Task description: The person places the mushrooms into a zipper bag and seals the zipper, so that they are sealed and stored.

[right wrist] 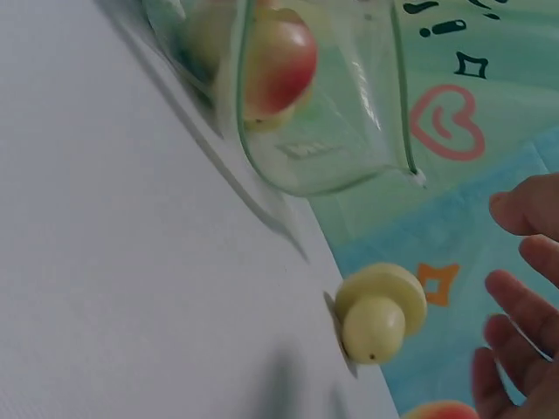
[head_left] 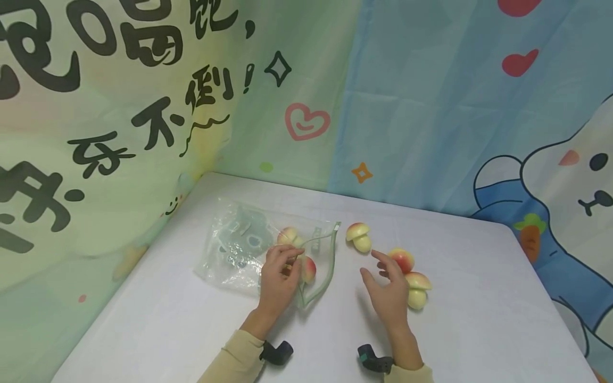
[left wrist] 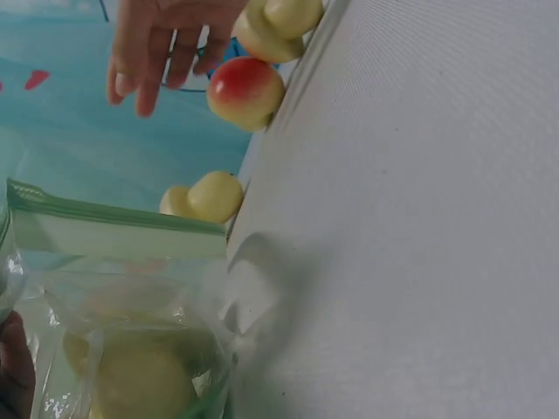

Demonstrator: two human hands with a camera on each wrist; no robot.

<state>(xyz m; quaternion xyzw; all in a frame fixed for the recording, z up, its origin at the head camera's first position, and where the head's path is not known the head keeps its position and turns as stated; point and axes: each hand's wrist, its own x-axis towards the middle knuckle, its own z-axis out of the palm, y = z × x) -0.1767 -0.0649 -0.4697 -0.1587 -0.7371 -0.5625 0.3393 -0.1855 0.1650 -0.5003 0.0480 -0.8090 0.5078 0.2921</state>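
A clear zip bag (head_left: 239, 239) with a green edge lies on the white table, its mouth facing right and held apart. Inside are red-and-yellow mushroom-shaped pieces (head_left: 308, 269). My left hand (head_left: 279, 276) pinches the bag's upper film near the mouth. My right hand (head_left: 390, 295) hovers right of the bag with fingers spread, holding nothing. Beyond its fingertips lies one mushroom piece (head_left: 359, 237); a red-topped piece (head_left: 401, 259) and another mushroom (head_left: 417, 290) lie beside and partly behind the hand. The right wrist view shows the bag's mouth (right wrist: 323, 188) gaping.
The white table (head_left: 479, 319) reaches back to a printed cloth backdrop (head_left: 412, 106) behind and at the left. Dark cameras are strapped at both wrists, by beige sleeves.
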